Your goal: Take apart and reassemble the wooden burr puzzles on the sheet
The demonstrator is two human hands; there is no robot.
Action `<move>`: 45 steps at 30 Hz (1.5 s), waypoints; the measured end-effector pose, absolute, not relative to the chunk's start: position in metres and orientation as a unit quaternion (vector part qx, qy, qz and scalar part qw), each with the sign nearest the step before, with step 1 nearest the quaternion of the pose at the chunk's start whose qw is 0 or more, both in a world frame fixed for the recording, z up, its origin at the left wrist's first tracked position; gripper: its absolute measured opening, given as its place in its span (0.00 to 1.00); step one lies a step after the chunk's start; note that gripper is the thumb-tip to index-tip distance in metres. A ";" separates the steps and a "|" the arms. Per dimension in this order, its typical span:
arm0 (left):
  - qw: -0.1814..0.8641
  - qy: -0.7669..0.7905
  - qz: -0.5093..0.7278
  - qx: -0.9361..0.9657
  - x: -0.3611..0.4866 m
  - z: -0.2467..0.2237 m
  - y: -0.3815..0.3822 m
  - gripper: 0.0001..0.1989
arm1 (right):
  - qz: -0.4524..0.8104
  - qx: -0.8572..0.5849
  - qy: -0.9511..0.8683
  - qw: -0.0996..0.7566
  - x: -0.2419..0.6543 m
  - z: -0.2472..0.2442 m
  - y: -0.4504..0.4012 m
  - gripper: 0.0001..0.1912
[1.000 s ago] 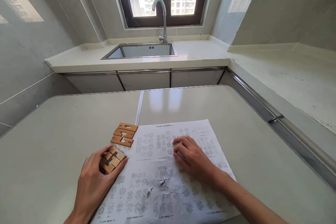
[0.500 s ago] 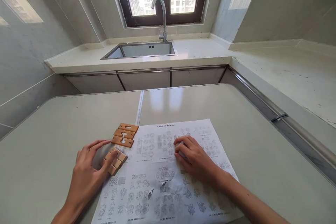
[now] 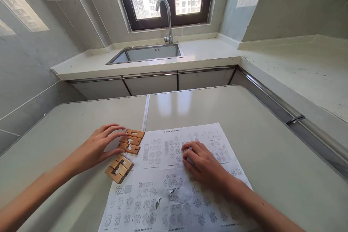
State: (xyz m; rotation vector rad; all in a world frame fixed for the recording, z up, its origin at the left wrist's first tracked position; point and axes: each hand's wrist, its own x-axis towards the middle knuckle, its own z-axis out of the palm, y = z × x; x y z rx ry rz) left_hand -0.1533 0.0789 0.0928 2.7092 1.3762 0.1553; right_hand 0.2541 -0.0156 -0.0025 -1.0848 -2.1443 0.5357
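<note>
My left hand (image 3: 99, 145) is at the left of a row of flat brown wooden puzzle pieces (image 3: 136, 140) with cut-outs and carved marks. Its fingers and thumb are spread, and the tips reach the left ends of that row; whether they press on it I cannot tell. Just below lies a squarish group of lighter wooden pieces (image 3: 119, 168), fitted together around small gaps. My right hand (image 3: 199, 159) rests on a large printed sheet (image 3: 160, 174), fingers loosely bent and apart, nothing in them. The sheet carries many small line drawings and has torn spots low in its middle.
The pale table (image 3: 203, 107) has a light seam strip (image 3: 146, 110) running away from me. Beyond it are a counter (image 3: 206, 52), a sink (image 3: 152, 58) and a curved tap (image 3: 169, 18) below a window. Another counter (image 3: 307, 65) runs along the right.
My left hand has left the lighter wooden group and moved up to the brown row, uncovering the lighter pieces. My right hand stays on the sheet. The view has shifted slightly.
</note>
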 end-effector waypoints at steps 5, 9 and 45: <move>0.060 0.438 0.027 0.896 -0.149 0.099 0.100 0.25 | 0.204 -0.416 -0.822 0.332 0.254 -0.003 -0.016 0.07; 0.061 0.407 -0.005 0.911 -0.145 0.099 0.111 0.22 | 0.207 -0.416 -0.821 0.333 0.254 -0.006 -0.015 0.07; 0.025 0.343 -0.150 0.927 -0.096 0.112 0.124 0.09 | 0.212 -0.412 -0.818 0.340 0.254 -0.003 -0.014 0.07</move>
